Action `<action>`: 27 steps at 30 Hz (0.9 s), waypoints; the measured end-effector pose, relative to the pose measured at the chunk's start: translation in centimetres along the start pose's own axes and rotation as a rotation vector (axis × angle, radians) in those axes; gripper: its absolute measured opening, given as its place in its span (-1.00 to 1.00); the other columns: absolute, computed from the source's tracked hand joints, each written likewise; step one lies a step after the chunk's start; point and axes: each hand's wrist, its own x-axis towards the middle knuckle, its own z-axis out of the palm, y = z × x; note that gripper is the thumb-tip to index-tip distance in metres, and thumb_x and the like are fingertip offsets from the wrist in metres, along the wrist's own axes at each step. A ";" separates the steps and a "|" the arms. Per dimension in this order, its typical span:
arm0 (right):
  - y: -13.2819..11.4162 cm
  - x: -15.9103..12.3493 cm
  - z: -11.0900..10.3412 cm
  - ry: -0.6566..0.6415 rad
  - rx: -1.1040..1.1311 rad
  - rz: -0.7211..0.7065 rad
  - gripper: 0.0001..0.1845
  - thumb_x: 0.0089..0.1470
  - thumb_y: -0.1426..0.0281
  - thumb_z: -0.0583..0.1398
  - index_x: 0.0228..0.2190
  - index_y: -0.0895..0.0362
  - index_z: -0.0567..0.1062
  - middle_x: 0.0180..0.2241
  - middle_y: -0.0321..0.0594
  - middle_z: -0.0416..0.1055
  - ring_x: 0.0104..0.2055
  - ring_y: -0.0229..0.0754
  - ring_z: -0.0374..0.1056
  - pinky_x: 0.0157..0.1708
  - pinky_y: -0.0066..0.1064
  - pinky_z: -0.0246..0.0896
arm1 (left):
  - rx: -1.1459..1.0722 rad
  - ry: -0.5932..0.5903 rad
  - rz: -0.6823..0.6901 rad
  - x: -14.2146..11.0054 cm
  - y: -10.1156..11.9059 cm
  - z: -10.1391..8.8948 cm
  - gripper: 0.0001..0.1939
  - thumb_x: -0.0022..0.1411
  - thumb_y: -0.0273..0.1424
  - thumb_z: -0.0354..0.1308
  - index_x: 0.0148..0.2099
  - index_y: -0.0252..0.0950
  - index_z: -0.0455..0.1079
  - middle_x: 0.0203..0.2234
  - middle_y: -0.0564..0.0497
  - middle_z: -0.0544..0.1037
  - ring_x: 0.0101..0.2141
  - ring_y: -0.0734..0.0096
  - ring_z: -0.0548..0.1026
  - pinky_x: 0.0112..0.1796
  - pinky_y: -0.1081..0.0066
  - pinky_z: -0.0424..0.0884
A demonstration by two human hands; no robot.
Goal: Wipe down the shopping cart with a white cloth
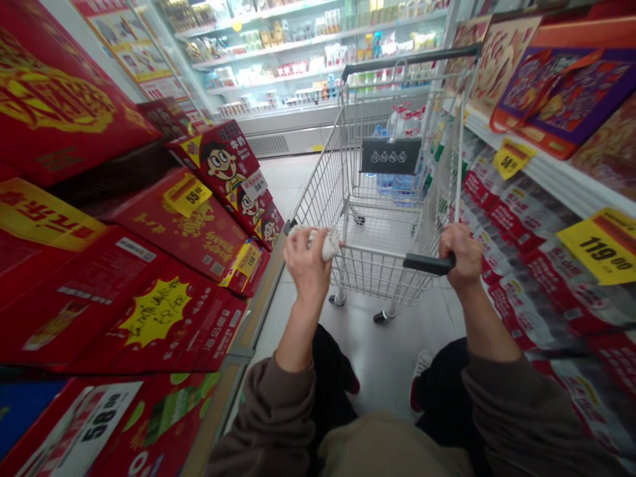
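A wire shopping cart [318, 199] stands in front of me in the aisle. My left hand [305, 257] is closed around a crumpled white cloth [330, 244] at the left end of the cart's near bar. My right hand [461, 255] grips the right end of the same bar, beside a black plastic sleeve [428, 264]. A black bar [412, 58] runs across the cart's far end, with a dark panel [391, 156] below it. Whether the cloth wraps fully round the bar is hidden by my fingers.
Stacked red gift boxes [163, 311] line the left, close to the cart. Shelves on the right hold shrink-wrapped packs [527, 311] and an orange-purple gift box [561, 93]. Bottled water packs [397, 182] appear beyond the cart's mesh. A lit refrigerated display [298, 59] spans the back.
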 end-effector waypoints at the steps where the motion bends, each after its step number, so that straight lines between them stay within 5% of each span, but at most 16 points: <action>1: 0.0 0.1 -0.2 -0.031 -0.005 -0.003 -0.37 0.39 0.16 -0.10 -0.72 0.04 0.19 -0.69 -0.31 0.15 -0.53 -0.19 0.12 -0.08 -0.03 0.12 | -0.013 -0.027 0.056 -0.3 0.9 0.0 -0.65 0.35 -0.11 0.20 0.09 -0.12 0.50 -0.02 -0.15 0.54 0.03 0.00 0.37 0.00 0.06 0.35; 5: 0.3 0.5 -1.2 -0.143 -0.017 -0.020 -0.37 0.39 0.16 -0.10 -0.71 0.04 0.20 -0.66 -0.31 0.13 -0.52 -0.18 0.11 -0.17 -0.07 0.03 | -0.019 -0.077 0.156 0.2 1.5 -0.1 -0.64 0.34 -0.12 0.22 0.11 -0.09 0.50 -0.01 -0.13 0.55 0.03 0.02 0.38 -0.03 0.11 0.35; 12: 0.9 0.4 -1.6 -0.185 0.026 -0.045 -0.40 0.41 0.19 -0.09 -0.67 0.06 0.22 -0.63 -0.32 0.15 -0.49 -0.20 0.11 -0.14 -0.10 -0.02 | 0.117 -0.099 -0.085 5.7 -4.5 -1.0 -0.61 0.37 -0.07 0.17 0.09 -0.15 0.54 0.00 -0.15 0.53 0.01 -0.03 0.37 -0.06 0.10 0.36; 16: 0.7 0.4 -1.4 -0.168 0.052 -0.059 -0.42 0.41 0.21 -0.07 -0.66 0.08 0.22 -0.63 -0.34 0.12 -0.49 -0.22 0.09 -0.13 -0.12 -0.02 | 0.169 -0.127 -0.100 6.4 -5.5 -0.8 -0.61 0.36 -0.05 0.18 0.03 -0.19 0.56 -0.05 -0.15 0.56 -0.02 -0.04 0.41 -0.11 0.10 0.36; 22: 0.7 0.3 -1.6 -0.126 0.058 -0.070 -0.42 0.41 0.24 -0.08 -0.67 0.07 0.19 -0.65 -0.33 0.12 -0.50 -0.22 0.07 -0.15 -0.12 -0.03 | 0.260 -0.187 0.096 4.5 -2.6 -1.0 -0.76 0.36 -0.14 0.21 -0.11 -0.16 0.53 -0.08 -0.16 0.58 0.00 -0.09 0.38 -0.08 -0.01 0.28; 27: 0.6 0.3 -2.4 -0.107 0.056 -0.069 -0.40 0.41 0.23 -0.07 -0.68 0.07 0.19 -0.67 -0.33 0.13 -0.52 -0.22 0.05 -0.18 -0.12 -0.05 | 0.099 -0.135 0.175 1.9 3.0 -0.6 -0.84 0.36 -0.20 0.22 -0.09 -0.12 0.51 -0.11 -0.07 0.59 0.00 0.01 0.40 -0.06 0.03 0.26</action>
